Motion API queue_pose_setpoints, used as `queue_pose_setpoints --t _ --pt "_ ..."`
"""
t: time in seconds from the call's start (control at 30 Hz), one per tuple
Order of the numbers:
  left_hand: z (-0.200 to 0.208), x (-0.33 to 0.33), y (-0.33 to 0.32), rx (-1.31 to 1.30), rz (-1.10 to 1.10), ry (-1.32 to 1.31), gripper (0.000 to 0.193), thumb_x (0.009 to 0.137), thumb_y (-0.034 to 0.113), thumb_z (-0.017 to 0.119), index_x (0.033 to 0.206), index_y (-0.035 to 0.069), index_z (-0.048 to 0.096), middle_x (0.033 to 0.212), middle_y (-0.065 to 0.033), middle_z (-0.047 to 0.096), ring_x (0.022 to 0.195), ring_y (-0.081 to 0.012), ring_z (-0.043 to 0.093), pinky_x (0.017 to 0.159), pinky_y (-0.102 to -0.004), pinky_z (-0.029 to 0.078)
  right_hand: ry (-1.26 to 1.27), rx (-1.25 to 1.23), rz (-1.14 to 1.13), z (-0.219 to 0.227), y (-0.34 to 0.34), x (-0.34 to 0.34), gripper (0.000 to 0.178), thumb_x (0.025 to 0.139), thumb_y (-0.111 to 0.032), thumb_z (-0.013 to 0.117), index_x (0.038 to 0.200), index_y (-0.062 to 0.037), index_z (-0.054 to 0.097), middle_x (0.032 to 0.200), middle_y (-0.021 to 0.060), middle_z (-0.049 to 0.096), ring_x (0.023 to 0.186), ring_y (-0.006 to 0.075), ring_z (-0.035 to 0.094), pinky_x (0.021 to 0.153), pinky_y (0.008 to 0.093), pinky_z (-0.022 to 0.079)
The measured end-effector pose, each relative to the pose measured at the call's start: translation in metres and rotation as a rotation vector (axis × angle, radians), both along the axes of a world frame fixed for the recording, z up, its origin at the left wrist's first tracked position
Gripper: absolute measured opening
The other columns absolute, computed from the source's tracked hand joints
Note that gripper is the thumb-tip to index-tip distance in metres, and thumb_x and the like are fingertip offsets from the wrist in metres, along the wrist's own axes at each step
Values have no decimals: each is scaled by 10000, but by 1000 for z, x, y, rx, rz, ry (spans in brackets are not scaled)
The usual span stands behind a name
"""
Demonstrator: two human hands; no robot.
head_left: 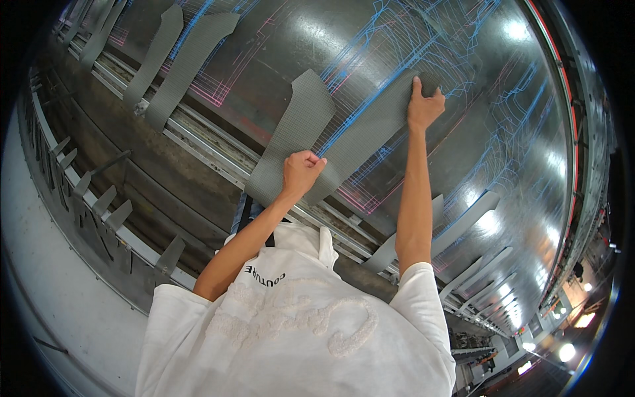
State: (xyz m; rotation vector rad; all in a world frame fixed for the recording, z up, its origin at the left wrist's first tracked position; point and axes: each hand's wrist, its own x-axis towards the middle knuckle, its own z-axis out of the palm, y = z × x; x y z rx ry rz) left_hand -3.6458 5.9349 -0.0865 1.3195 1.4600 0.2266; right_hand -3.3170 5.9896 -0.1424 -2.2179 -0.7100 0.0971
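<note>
Before me lies a long, flat, dark grey strip (377, 139) with a finely textured surface. It reaches from near my body to far right on the dark metal surface. My right hand (425, 106) is closed at its far end, thumb extended and fingers curled over the edge. Closer in, my left hand (303, 173) pinches at the strip's near left edge, fingertips pressed together. A second textured strip (301, 119), with a pointed far end, lies just to the left, partly behind my left hand. Their near ends meet or overlap by my waist.
Blue and pink lines cover the dark metal surface (261, 73). Further similar strips (192, 66) lie at the far left, and thinner pieces (466, 225) at the right. A metal rail (205, 149) runs along the near edge. Left of me stands a rack with upright metal blades (119, 215).
</note>
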Motion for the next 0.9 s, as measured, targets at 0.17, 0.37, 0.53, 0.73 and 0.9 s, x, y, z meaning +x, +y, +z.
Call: queue_pose_setpoints --t 0.17,0.37,0.53,0.73,0.9 --pt "2 2 3 45 -116 179 279 841 279 778 746 28 699 671 -115 704 608 -240 688 603 -370 529 -291 -221 -140 47 9 -14 816 805 -402 820 1445 -59 447 1411 233 473 1291 367 464 1036 482 357" --pt "25 5 11 236 -408 352 273 876 272 738 788 56 598 655 -136 661 632 -347 676 595 -458 517 -652 -388 397 7 -2 -16 632 1004 -351 550 1526 -46 365 1589 189 337 1490 378 263 1201 541 178" --pt "32 8 5 336 -510 368 223 898 223 698 825 59 565 665 -155 651 631 -369 664 591 -489 506 -358 -343 531 15 -27 -64 652 1035 -405 435 1554 -30 313 1628 184 268 1520 387 185 1226 545 115" --pt "34 -5 -5 288 -421 160 262 866 231 717 747 60 558 594 -136 603 585 -364 629 559 -478 474 -203 -429 860 42 -101 -167 741 970 -382 537 1545 19 296 1629 204 249 1518 400 181 1229 541 120" --pt "45 -42 -1 295 -345 48 324 862 266 735 683 53 568 561 -118 590 543 -322 613 517 -428 453 -331 -510 1004 37 -164 -237 697 977 -380 555 1532 -16 344 1618 149 300 1510 322 240 1230 499 168"
